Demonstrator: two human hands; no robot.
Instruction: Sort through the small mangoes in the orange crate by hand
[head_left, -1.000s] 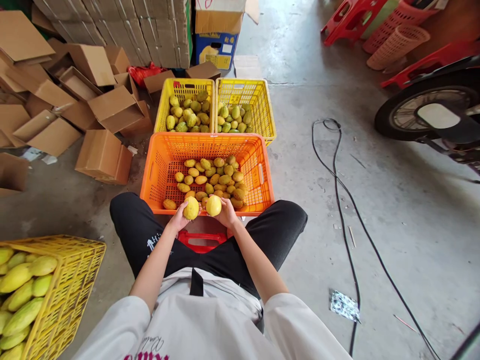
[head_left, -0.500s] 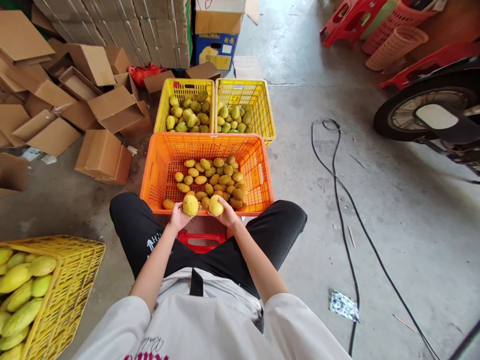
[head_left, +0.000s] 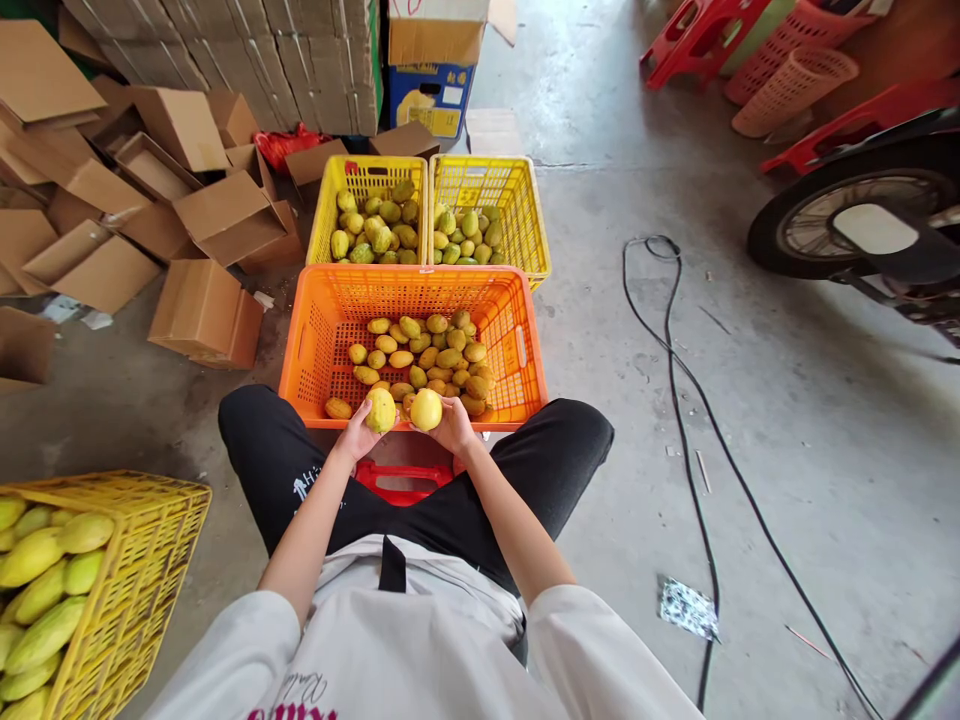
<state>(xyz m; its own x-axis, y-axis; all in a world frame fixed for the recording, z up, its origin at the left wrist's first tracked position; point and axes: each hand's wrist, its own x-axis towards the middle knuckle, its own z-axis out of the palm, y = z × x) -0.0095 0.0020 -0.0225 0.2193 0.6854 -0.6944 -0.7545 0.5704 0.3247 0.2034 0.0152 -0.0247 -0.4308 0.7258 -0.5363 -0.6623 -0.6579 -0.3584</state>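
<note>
My left hand is closed around a yellow, green-speckled papaya, held end-on over the near rim of the orange crate. My right hand grips a smoother, paler yellow papaya beside it, with a small gap between the two. Below and beyond both hands, many small yellow-brown papayas lie in the orange crate, mostly towards its middle and right. The undersides of the held fruits and some of my fingers are hidden.
Behind the orange crate stand a yellow crate and another yellow crate, both holding fruit. A yellow crate of larger papayas is at lower left. Cardboard boxes litter the left; a black cable and motorcycle wheel lie right.
The papaya in my right hand has moved slightly left and turned, showing a rounder, paler side. The left one has tilted a little. Both hands keep their hold.
</note>
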